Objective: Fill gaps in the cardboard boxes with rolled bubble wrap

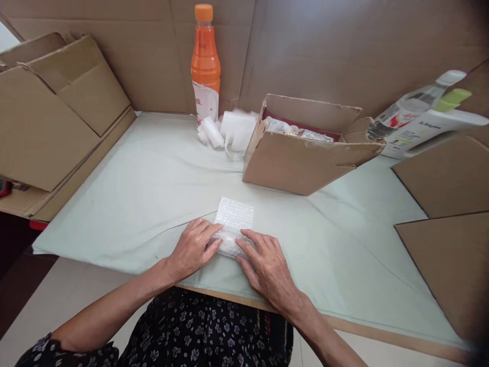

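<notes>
A small sheet of bubble wrap [234, 223] lies on the pale green cloth [126, 204] that covers the tabletop, near the front edge and about midway across. Its near end is rolled or bunched up under the fingers; the far part lies flat on the cloth. What, if anything, is inside the roll cannot be told.

The left hand [193, 248] rests on the left side of the rolled end, its fingers curled lightly onto the wrap, pressing rather than clenching. The right hand [265, 265] lies on the right side, fingers spread and pressing down on the same roll. Both hands touch the wrap, with neither lifting it off the cloth.

Beyond the wrap, to the right and farther back, stands an open cardboard box [301, 158] with wrapped items showing inside it. Left of the box, at the far edge of the cloth, lie several small white wrapped bundles [229, 131], and just behind them stands an orange drink bottle [205, 63] with an orange cap. At the far right, two bottles [424, 114] lie tilted on cardboard. Folded cardboard boxes [57, 107] stand at the left, and cardboard sheets wall in the back.
</notes>
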